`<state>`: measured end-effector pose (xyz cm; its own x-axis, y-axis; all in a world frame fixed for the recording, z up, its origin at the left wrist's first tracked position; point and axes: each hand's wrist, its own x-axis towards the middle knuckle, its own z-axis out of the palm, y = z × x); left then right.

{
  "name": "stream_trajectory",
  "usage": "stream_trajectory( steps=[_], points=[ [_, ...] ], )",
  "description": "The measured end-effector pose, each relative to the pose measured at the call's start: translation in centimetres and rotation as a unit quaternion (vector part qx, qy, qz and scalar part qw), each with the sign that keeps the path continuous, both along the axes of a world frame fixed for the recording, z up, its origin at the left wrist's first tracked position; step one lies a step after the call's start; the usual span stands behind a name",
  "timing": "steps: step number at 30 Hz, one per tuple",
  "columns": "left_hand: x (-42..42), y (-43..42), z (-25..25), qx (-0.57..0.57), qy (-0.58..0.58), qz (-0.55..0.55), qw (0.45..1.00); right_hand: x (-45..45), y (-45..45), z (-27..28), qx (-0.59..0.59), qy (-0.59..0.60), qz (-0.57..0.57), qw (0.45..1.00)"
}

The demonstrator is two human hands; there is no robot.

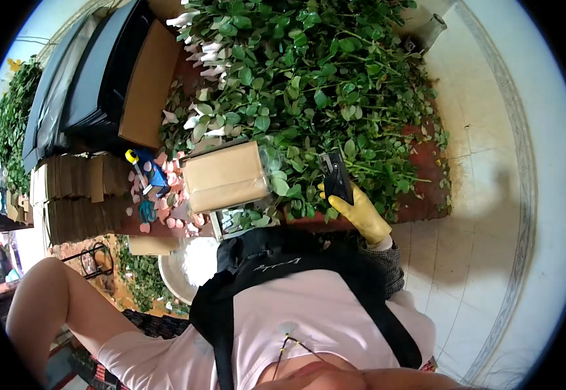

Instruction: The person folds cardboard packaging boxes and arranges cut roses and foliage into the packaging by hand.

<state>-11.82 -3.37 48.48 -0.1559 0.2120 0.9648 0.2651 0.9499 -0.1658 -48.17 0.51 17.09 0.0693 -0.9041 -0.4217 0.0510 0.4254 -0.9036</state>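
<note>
- Closest to the camera is your pale pink shirt (296, 305), with a black apron (270, 253) over it and a dark cord (280, 356) at the neck.
- At far left, your bare left arm (45, 286) is bent at the elbow; your left hand is out of view, so you cannot tell its grip.
- Beyond that arm, you have a stack of brown cardboard (78, 198), with dark sheets (97, 78) standing behind it.
- Just right of the stack, pink petals (172, 179) lie scattered around a yellow-tipped tool (138, 170) and a blue item (156, 181) that you cannot make out clearly.
- Nearer your body, a round white basin (171, 276) is partly hidden by the apron.
- Near the middle, a brown pad (224, 175) in clear plastic sits just beside the foliage.
- Leafy stems (322, 84) cover most of the red table (426, 156), whitish flower heads (213, 55) toward your left.
- Your right hand (364, 218), in a yellow glove, is closed around a black stapler (338, 182), held over the table's near side, in front of the leaves.
</note>
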Motion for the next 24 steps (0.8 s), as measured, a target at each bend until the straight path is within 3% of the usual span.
stream_trajectory(
  steps=[4, 9, 11, 12, 13, 14, 15, 16, 17, 18, 20, 22, 23, 24],
  points=[
    [-0.9, 1.3, 0.8, -0.011, -0.002, -0.011, 1.0, 0.2, -0.9, -1.7, -0.02, -0.014, 0.121, 0.992],
    [-1.2, 2.6, 1.6, -0.002, 0.033, -0.016, 0.999, 3.1, -2.8, -0.9, -0.037, -0.111, 0.136, 0.984],
    [-0.6, 2.6, 0.1, 0.043, 0.107, -0.02, 0.993, 4.3, -4.2, -1.2, -0.038, -0.177, 0.168, 0.969],
    [0.0, 2.6, -2.2, 0.103, 0.147, 0.023, 0.983, 5.6, -4.7, -1.2, -0.06, -0.123, 0.15, 0.979],
    [0.8, 3.6, -8.1, 0.211, 0.08, 0.382, 0.896, 6.9, -5.1, -0.1, -0.056, -0.025, 0.16, 0.985],
    [0.8, 3.1, -11.2, 0.384, -0.003, 0.377, 0.843, 8.2, -5.4, 1.0, -0.053, 0.074, 0.167, 0.982],
    [0.8, 2.5, -14.3, 0.556, -0.129, 0.4, 0.717, 9.7, -5.3, -0.1, -0.128, 0.149, 0.15, 0.969],
    [0.8, 2.0, -17.5, 0.647, -0.266, 0.419, 0.578, 11.0, -5.5, 2.2, -0.103, 0.233, 0.172, 0.952],
    [1.8, 1.8, -22.6, 0.664, -0.305, 0.357, 0.582, 12.8, -5.0, 2.3, -0.155, 0.238, 0.145, 0.948],
    [1.2, 2.3, -25.8, 0.748, -0.199, 0.247, 0.583, 14.7, -4.3, 2.1, -0.208, 0.242, 0.119, 0.94],
    [0.5, 4.7, -32.9, 0.698, -0.215, 0.317, 0.605, 18.2, -3.9, 0.8, -0.29, 0.296, 0.193, 0.889],
    [-1.0, 5.6, -34.4, 0.791, -0.003, 0.268, 0.549, 22.1, -3.2, -2.3, -0.356, 0.496, 0.326, 0.722],
    [0.8, 6.0, -35.1, 0.812, -0.014, 0.275, 0.515, 22.9, -3.7, -2.8, -0.327, 0.47, 0.447, 0.687],
    [2.5, 6.0, -35.9, 0.843, 0.041, 0.232, 0.484, 23.2, -4.5, -2.3, -0.343, 0.398, 0.488, 0.697]
  ],
)
